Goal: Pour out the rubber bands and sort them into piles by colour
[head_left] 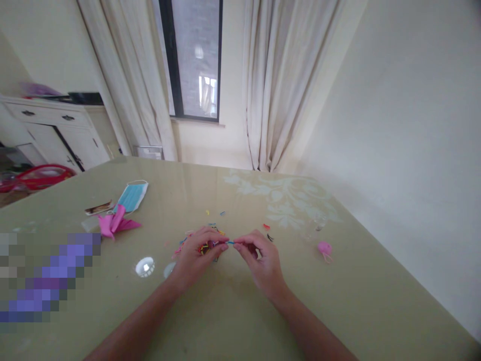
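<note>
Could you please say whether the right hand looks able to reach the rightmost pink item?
Probably yes: nothing visible blocks the right hand from the pink item, though that hand's fingers hold a blue piece.

A tidy domestic room, apparently inside a home.
Long cream curtains (289,75) flank a dark-framed window (197,30) between pale walls (406,125), while a white cabinet (84,143) with dark handles stands beyond a glossy table (233,321) bearing floral decoration (289,198).
</note>
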{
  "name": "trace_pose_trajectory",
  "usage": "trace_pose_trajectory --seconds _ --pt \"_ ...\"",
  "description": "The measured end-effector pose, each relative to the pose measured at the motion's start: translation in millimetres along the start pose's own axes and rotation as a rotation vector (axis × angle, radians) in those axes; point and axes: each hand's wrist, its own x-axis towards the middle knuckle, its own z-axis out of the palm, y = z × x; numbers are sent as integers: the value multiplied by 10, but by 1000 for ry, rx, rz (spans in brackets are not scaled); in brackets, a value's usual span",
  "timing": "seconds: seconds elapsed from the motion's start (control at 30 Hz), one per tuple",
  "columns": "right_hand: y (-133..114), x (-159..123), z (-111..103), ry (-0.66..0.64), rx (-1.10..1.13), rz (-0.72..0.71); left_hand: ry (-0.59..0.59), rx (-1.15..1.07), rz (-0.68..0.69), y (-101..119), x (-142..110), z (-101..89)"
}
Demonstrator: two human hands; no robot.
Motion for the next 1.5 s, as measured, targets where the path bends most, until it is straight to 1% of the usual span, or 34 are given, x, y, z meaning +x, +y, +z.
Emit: trace_pose_trajectory --seconds 0.1,0.2,0.37,0.53,0.6,0.7,0.83,0.9,1.0,1.07,1.17,1.23,1.37,1.43,1.5 --pt "-55 -8 -40 -1 59 -23 25 14 -2 -16 3 5" --pt "-116 -7 -85 -46 156 -23 20 60 14 -33 8 12" --pt "-183 6 -121 -67 282 26 -3 156 47 -65 -2 22" --pt "-224 8 -136 -45 358 2 -62 263 127 -90 -28 45" --pt "-243 9 -147 -36 372 1 -76 290 129 -112 -21 36" --pt "-257 23 -164 -15 394 3 -22 331 50 -178 24 -30" --pt "-226 72 -199 36 446 2 148 393 -102 -293 105 -177" --pt "-197 105 -235 60 456 6 196 419 -136 -332 128 -230" --pt "-136 158 -333 100 431 9 213 433 -144 -355 136 -255" --pt "-64 187 -434 115 384 20 222 435 -148 -358 130 -247" --pt "111 210 -627 90 254 70 210 453 -130 -362 116 -229" --pt "263 214 -760 83 153 131 188 498 -76 -361 104 -223" --pt "527 227 -964 166 -11 315 153 588 33 -339 77 -217" --pt "593 241 -1033 193 -62 401 131 600 52 -323 65 -211" --pt "608 253 -1098 156 -80 456 109 609 57 -312 55 -202"
